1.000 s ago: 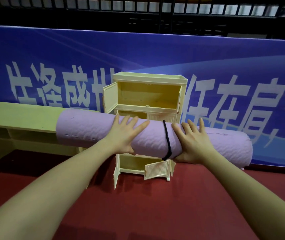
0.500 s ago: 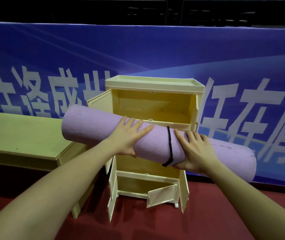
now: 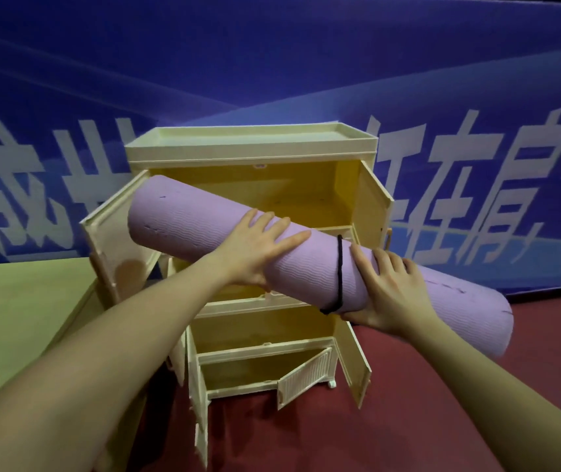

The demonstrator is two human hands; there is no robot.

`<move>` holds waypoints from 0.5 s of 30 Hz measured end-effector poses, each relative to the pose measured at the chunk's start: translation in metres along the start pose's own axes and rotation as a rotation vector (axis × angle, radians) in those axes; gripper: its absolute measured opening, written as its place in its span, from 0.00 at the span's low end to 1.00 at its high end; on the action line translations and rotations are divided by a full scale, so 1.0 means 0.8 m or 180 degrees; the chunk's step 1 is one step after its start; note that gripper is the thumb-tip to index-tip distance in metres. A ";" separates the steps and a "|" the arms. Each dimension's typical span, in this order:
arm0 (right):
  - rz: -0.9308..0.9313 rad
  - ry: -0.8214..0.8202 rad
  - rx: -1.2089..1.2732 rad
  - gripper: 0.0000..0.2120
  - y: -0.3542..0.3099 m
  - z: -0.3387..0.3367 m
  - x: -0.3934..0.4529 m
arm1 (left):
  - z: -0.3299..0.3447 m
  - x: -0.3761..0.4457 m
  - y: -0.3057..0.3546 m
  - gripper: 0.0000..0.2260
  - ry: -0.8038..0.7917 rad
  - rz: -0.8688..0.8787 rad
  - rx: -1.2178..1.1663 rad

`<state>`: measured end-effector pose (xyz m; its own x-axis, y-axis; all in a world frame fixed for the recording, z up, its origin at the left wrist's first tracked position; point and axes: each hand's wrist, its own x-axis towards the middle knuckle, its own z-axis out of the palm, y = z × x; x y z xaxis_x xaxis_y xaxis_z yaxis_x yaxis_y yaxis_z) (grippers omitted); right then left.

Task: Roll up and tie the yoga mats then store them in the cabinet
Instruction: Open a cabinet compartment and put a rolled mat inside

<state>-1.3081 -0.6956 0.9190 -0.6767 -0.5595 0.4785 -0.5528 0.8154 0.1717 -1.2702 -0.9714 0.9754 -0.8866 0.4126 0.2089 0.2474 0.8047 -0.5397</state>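
A rolled purple yoga mat (image 3: pixel 187 216), tied with a black cord (image 3: pixel 339 267) near its middle, is held in the air in front of a cream cabinet (image 3: pixel 252 141). It tilts, with its left end higher, at the open top compartment (image 3: pixel 289 195). My left hand (image 3: pixel 255 250) grips the roll left of the cord, fingers over the top and thumb beneath. My right hand (image 3: pixel 388 291) holds it just right of the cord the same way. All the cabinet doors stand open, and the mat hides part of the middle shelf.
A low pale wooden bench (image 3: pixel 16 318) stands to the left, touching the cabinet's side. Behind is a blue banner (image 3: pixel 306 63) with white characters. The floor (image 3: pixel 425 420) is red. The lower cabinet doors (image 3: pixel 306 374) swing outward toward me.
I have come closer to the cabinet. The mat has risen and tilted, and its left end now sits at the top compartment's opening. Both hands keep the same hold.
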 end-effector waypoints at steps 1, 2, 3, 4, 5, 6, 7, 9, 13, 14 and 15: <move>0.0025 -0.0030 -0.0002 0.56 0.000 0.006 0.000 | 0.009 0.005 -0.001 0.52 0.0008 0.0061 -0.0043; 0.0049 -0.0067 -0.0003 0.56 0.001 0.011 0.000 | 0.017 0.011 -0.001 0.52 0.0013 0.0109 -0.0086; 0.0070 -0.0110 -0.0010 0.56 0.003 0.016 0.000 | 0.024 0.018 -0.001 0.52 -0.0003 0.0145 -0.0134; 0.0086 -0.0152 -0.0029 0.56 0.006 0.021 0.001 | 0.031 0.025 0.001 0.52 -0.0026 0.0163 -0.0178; 0.0103 -0.0190 -0.0054 0.56 0.010 0.025 0.002 | 0.037 0.033 0.003 0.52 -0.0026 0.0177 -0.0216; 0.0127 -0.0221 -0.0075 0.55 0.015 0.029 0.003 | 0.043 0.041 0.007 0.52 -0.0013 0.0178 -0.0247; 0.0157 -0.0253 -0.0086 0.55 0.022 0.033 0.003 | 0.047 0.050 0.011 0.52 -0.0003 0.0177 -0.0280; 0.0207 -0.0308 -0.0082 0.52 0.039 0.039 0.002 | 0.052 0.070 0.022 0.51 -0.0009 0.0205 -0.0372; 0.0347 -0.0406 -0.0134 0.49 0.071 0.052 -0.006 | 0.063 0.110 0.044 0.51 0.0065 0.0343 -0.0437; 0.0379 -0.0400 -0.0137 0.49 0.078 0.055 -0.008 | 0.067 0.119 0.048 0.52 0.0100 0.0378 -0.0429; 0.0403 -0.0393 -0.0143 0.49 0.084 0.058 -0.010 | 0.070 0.126 0.052 0.52 0.0130 0.0400 -0.0438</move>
<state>-1.3624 -0.6433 0.8866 -0.7957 -0.4635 0.3898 -0.4388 0.8849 0.1565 -1.3712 -0.9200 0.9283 -0.8294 0.5284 0.1813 0.4089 0.7953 -0.4477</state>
